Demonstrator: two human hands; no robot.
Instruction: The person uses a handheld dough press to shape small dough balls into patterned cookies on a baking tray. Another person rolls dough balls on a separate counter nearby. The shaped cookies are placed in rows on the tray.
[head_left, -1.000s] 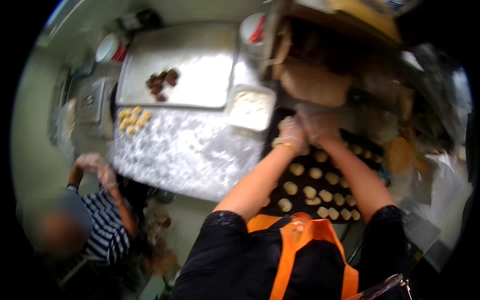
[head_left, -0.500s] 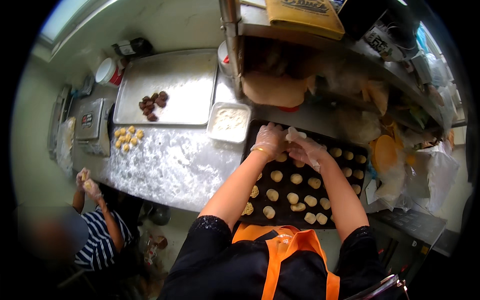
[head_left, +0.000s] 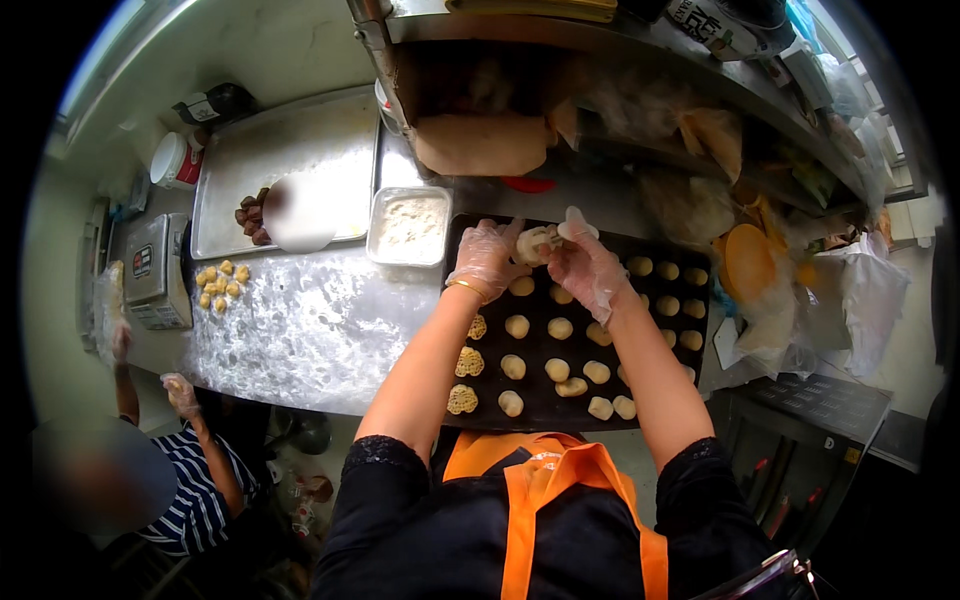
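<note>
Both my hands wear clear plastic gloves above the far left part of a dark baking tray (head_left: 540, 390). My left hand (head_left: 487, 257) is closed round the wide end of a white mould (head_left: 532, 243) that looks like a plunger press. My right hand (head_left: 585, 265) grips its narrower end, near a white disc-shaped knob. What sits inside the mould, if anything, cannot be made out. Rows of pale dough balls (head_left: 560, 328) lie on the tray. Several flower-shaped patterned pieces (head_left: 468, 361) line its left side.
Left of the tray stand a white tub of flour (head_left: 408, 226) and a metal sheet pan (head_left: 300, 130) with dark brown lumps (head_left: 252, 214). Yellow dough balls (head_left: 223, 285) lie on the floured table (head_left: 290, 345). A co-worker (head_left: 200, 480) is at the lower left. A shelf (head_left: 560, 35) overhangs the back.
My hands have moved apart, and the mould now shows sideways between them. My view has shifted. The co-worker's hands have separated, one reaching toward the bag by the scale.
</note>
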